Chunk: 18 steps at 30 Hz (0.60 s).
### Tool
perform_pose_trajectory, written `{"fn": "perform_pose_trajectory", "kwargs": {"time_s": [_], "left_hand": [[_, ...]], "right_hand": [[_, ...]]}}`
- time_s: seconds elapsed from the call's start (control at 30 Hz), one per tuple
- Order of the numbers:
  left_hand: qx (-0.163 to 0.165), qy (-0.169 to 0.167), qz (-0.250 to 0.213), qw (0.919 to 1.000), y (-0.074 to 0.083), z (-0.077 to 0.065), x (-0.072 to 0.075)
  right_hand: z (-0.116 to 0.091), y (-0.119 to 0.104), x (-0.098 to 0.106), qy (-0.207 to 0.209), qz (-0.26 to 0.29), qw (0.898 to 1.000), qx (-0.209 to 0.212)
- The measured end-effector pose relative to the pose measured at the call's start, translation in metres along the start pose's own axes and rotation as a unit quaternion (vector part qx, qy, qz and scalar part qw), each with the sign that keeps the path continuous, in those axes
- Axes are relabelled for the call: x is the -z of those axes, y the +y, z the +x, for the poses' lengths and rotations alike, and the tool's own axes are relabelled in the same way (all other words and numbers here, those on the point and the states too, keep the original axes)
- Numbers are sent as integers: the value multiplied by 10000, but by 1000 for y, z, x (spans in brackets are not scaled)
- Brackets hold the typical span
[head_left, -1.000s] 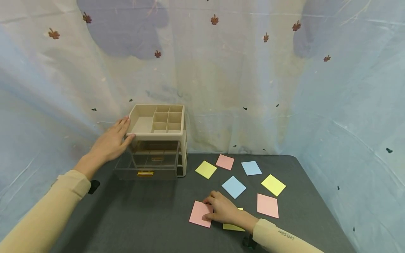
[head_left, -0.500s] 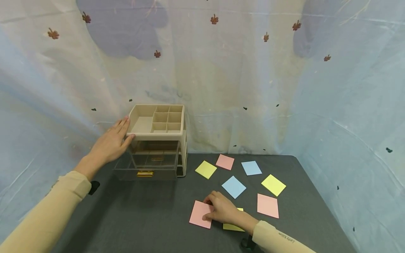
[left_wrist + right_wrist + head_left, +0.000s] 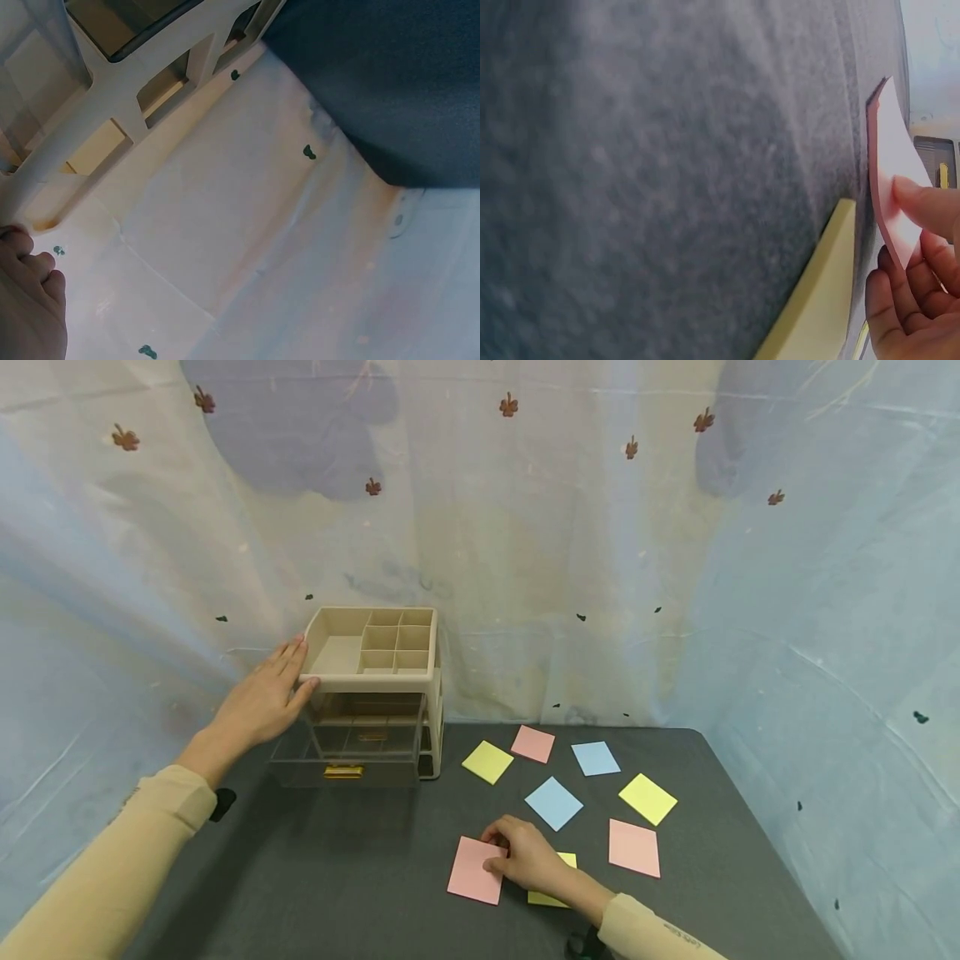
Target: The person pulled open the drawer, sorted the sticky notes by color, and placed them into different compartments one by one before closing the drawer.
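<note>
My left hand [image 3: 258,702] rests on the left side of a beige desk organizer [image 3: 367,683], fingers straight along the rim and thumb at its front corner. In the left wrist view the fingers [image 3: 41,277] touch the frame's edge. Below the tray top, a clear drawer [image 3: 393,772] with a gold handle stands pulled out. My right hand [image 3: 528,860] pinches the right edge of a pink sticky note pad [image 3: 474,872], thumb on top and fingers underneath. The right wrist view shows this pink pad [image 3: 892,150] tilted. Partly hidden under the right wrist lies a yellow pad [image 3: 546,899].
Right of the organizer, more sticky note pads lie spread on the dark table [image 3: 360,877]: two blue, including the nearer blue pad [image 3: 554,803], two yellow, including the right yellow pad [image 3: 648,799], and two pink, including the right pink pad [image 3: 633,848]. A patterned curtain [image 3: 525,568] hangs behind.
My right thumb has shifted slightly up along the pink pad, and the right forearm has moved a little left. The left hand and organizer look unchanged.
</note>
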<state>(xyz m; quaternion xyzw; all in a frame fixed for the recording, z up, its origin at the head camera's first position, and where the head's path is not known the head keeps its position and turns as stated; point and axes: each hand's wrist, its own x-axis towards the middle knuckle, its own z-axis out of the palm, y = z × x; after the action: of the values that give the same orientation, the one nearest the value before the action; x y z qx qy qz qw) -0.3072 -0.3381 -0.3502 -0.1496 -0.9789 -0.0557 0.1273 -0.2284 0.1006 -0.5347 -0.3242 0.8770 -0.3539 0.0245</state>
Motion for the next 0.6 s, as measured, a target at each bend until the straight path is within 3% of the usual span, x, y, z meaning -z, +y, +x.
{"fn": "perform_pose_trajectory", "kwargs": {"time_s": [0.2,0.6], "left_hand": [[-8,-21,-27,10000,0,1,1],[8,-58,-41,10000,-2,1,0]], "right_hand": [[-3,2,-1,201,490,9985,-101],[-12,-5,1,513,840,9950,-154]]}}
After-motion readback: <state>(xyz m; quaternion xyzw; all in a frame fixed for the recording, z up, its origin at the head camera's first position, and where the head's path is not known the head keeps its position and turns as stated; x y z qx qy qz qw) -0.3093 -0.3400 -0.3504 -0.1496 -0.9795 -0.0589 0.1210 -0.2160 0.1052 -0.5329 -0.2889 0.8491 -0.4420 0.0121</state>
